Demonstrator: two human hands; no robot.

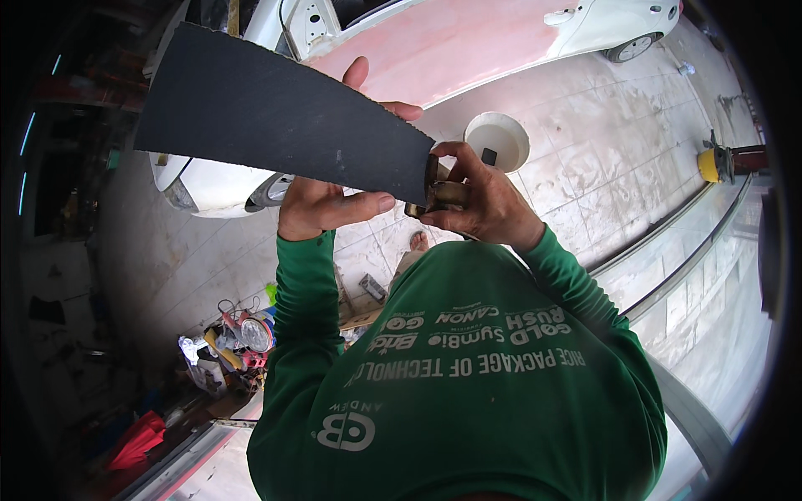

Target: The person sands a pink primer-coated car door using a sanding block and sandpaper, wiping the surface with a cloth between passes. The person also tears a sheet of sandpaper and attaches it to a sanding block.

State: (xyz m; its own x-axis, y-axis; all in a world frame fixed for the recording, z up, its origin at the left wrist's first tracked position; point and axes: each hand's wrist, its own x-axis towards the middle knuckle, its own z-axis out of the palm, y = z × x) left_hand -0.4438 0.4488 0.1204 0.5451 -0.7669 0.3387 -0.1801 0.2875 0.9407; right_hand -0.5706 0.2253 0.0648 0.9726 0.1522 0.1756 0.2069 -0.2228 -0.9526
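A long dark grey sheet of sandpaper (284, 113) with ragged edges spreads across the upper left, wide at its far left end and narrower toward the right. My right hand (484, 196) is closed on that narrow end, its fingers bent around the edge. Brownish pieces among those fingers are too unclear to name. Behind the sheet is my left hand (313, 207), fingers apart: two fingertips show past the upper edge, and the thumb lies straight along the lower edge. The sheet hides the left palm.
Ahead stands a white car (576, 29) with a pinkish patch on its side panel (434, 50). A white bucket (510, 129) with a dark piece inside stands on the smeared tiled floor (585, 125). Tools and a can (257, 332) crowd the lower left; a glass-topped case (702, 275) runs along the right.
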